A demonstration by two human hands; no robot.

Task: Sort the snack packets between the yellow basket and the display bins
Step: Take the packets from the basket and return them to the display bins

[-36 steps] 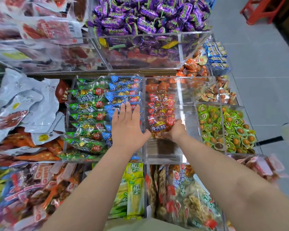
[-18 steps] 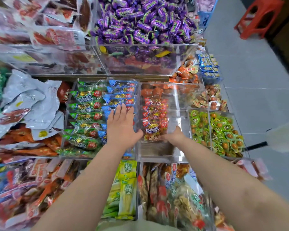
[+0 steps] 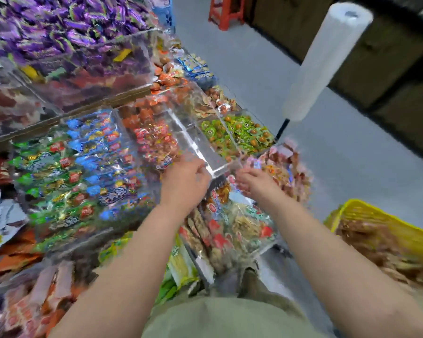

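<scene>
We find the left hand and right hand just apart at the near corner of the display bin — their grip we cannot tell; the yellow basket of snack packets lies right of both

Floor: plain grey, smooth, evenly lit. It fills the right half of your view. Red stool: stands on the floor at the far end, partly cut off by the top edge. Dark brown cabinet fronts: run along your upper right. White roll: tilted, mounted on a black rod, in front of the cabinets. Whole view motion-blurred.
</scene>
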